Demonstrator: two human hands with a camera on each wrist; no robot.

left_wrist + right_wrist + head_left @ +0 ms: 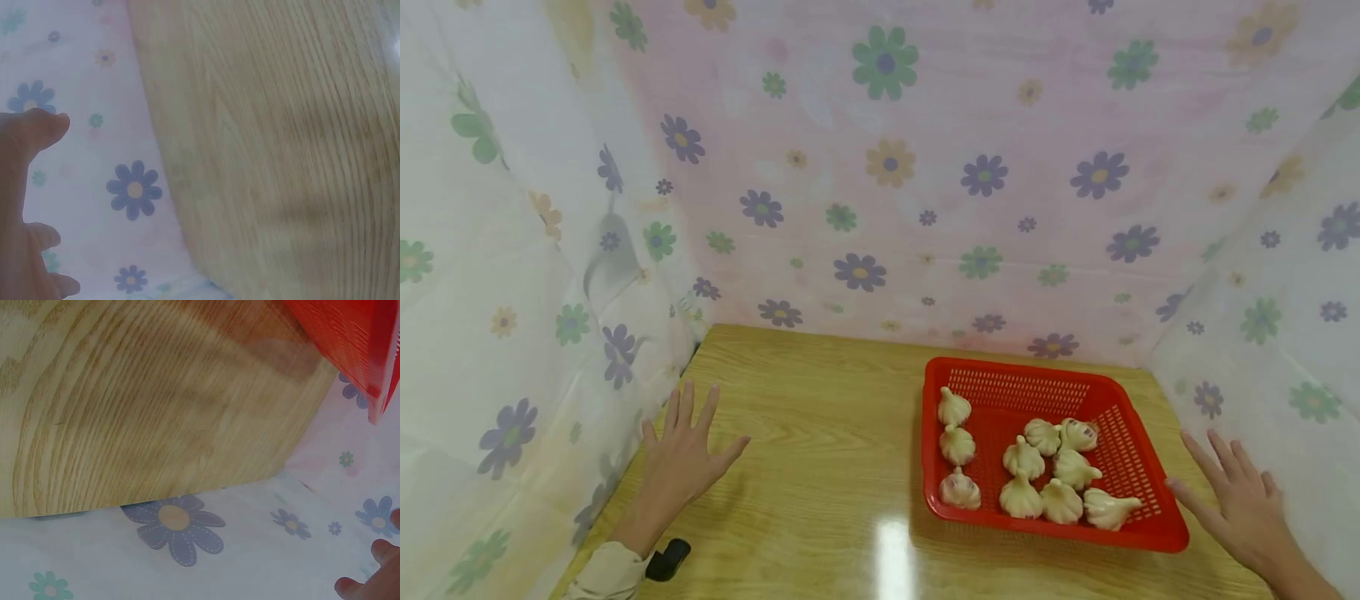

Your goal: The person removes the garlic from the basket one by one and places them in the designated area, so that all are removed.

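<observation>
Over the left side of the wooden table, my left hand [681, 458] is held with its fingers spread and nothing in it. My right hand [1247, 508] is also spread and holds nothing, just right of a red plastic basket [1131, 417]. Inside the basket lie several garlic bulbs [1022, 458]. Three of them, one being a garlic bulb [957, 446], line the basket's left wall; the others cluster toward the middle and right. In the left wrist view, the left thumb and fingers [47, 131] show at the left edge. Fingertips of the right hand [381, 575] appear at the lower right of its wrist view.
The wood-grain table [820, 417] is enclosed by flower-printed cloth [887, 208] at the back and on both sides. A black band [667, 560] is at the left wrist. Light glares off the table's front [893, 550].
</observation>
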